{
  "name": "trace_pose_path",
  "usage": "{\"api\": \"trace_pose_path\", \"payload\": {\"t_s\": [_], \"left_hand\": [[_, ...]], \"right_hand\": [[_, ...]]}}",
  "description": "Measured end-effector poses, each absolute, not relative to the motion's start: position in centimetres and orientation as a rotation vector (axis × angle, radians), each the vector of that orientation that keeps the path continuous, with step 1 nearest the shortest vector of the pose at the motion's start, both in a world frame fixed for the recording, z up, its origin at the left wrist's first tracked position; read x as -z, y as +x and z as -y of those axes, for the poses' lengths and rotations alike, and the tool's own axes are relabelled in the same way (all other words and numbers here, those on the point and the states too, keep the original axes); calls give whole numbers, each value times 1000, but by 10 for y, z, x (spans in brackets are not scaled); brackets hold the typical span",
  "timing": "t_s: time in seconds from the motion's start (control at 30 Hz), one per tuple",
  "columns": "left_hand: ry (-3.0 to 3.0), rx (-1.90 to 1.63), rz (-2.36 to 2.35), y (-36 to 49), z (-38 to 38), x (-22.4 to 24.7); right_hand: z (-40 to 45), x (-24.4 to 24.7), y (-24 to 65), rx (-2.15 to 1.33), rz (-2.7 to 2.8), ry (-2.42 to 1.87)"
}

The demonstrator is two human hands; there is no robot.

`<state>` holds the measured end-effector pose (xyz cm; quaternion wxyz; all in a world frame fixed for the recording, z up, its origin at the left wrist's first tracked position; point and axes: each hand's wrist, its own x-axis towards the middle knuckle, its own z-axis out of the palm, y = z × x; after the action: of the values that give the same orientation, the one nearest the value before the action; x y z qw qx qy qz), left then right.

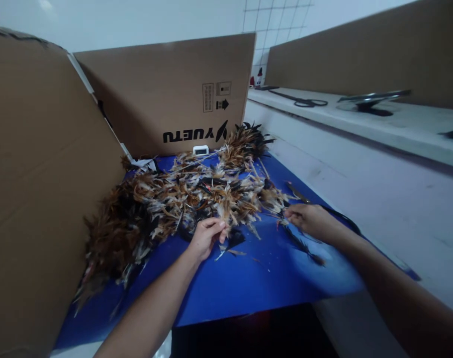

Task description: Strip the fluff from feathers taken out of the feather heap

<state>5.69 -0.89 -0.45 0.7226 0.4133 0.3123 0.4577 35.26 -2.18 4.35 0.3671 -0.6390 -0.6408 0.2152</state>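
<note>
Head view: loose feathers are lying heaped across the blue desk, spreading from the left side to the far corner. Near the heap's front edge, the left hand is pinching a pale-brown feather between thumb and fingers, probably because so light a thing is needing only a fingertip hold. The right hand is resting low at the heap's right edge, its fingers curling in beside dark feathers; whether they are gripping one, I cannot tell. Cardboard panels are standing along the left and back, perhaps serving as walls against drifting. Scissors are lying on the side ledge, seemingly set aside.
</note>
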Motion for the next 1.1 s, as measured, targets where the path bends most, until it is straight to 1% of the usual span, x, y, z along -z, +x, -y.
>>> {"api": "trace_pose_path", "payload": {"t_s": [0.1,0.13,0.33,0.6,0.67,0.83,0.9,1.1], "left_hand": [[910,-1008,-703,57,9,3],[909,-1009,-704,57,9,3],[902,-1010,-708,58,9,4],[901,-989,-759,59,9,2],[900,-988,-757,58,9,3],[903,-984,-731,59,9,3],[911,-978,-738,58,8,3],[923,-971,-751,58,9,5]], "right_hand": [[26,-26,354,-498,1956,-1734],[26,-23,354,-476,1983,-1751],[10,-15,353,-285,2029,-1789],[-17,-14,346,-220,2131,-1777],[-15,-20,346,-309,2030,-1770],[-2,-40,339,-764,1528,-1664],[3,-47,332,-894,1353,-1590],[15,-58,302,-1173,1198,-1390]]}}
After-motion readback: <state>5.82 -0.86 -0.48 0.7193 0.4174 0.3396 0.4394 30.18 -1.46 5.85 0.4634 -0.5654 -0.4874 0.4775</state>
